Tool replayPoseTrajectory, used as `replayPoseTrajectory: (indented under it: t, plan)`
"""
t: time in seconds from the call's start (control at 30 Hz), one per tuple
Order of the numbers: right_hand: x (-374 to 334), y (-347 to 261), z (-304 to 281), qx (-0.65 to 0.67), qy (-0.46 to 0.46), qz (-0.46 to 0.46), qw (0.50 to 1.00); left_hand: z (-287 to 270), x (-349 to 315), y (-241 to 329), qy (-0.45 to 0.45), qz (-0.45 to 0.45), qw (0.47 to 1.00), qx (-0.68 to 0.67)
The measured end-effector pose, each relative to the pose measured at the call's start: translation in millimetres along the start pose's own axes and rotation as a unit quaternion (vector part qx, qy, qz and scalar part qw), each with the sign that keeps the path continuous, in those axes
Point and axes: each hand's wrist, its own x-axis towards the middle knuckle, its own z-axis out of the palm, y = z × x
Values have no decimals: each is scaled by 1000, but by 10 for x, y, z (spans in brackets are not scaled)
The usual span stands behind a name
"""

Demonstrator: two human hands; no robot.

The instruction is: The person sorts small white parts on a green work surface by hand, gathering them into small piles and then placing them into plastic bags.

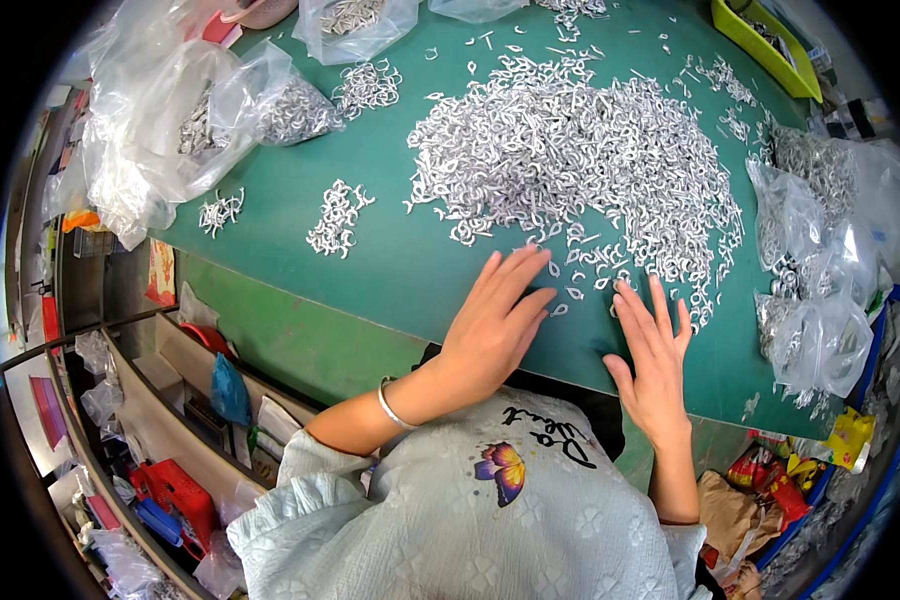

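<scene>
A broad heap of small silvery metal pieces (570, 140), many of them hook- or loop-shaped, covers the middle of the green table (270, 215). At its near edge my left hand (495, 325) lies low over the table, fingers stretched out, beside several loose pieces. My right hand (650, 360) is spread wide, its fingertips at the front fringe of the heap. Between the hands lie a few scattered loops (574, 293). I see nothing held in either hand. Left of the heap sit two small piles, a nearer one (338, 217) and a smaller one (221, 211).
Clear plastic bags of metal pieces (295, 108) crowd the table's far left. More filled bags (820, 330) line the right edge. A yellow-green bin (770, 45) stands at the far right corner. Open drawers (205, 385) are below left; packets (770, 475) lie below right.
</scene>
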Motion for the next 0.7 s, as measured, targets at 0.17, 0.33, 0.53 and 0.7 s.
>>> replayPoseTrajectory:
  t: [0.17, 0.33, 0.53, 0.7]
  plan:
    - [60, -181, 74, -12, -22, -18, 1000, 115, 1, 95, -7, 52, 997, 63]
    - [-185, -191, 103, 76, -73, -58, 993, 117, -133, 49, -50, 55, 997, -22]
    - [-53, -142, 107, 11, 4, 21, 1000, 121, 14, 181, -57, 77, 993, 65]
    - [-144, -94, 85, 51, 48, 11, 997, 143, -105, 110, -78, 50, 996, -11]
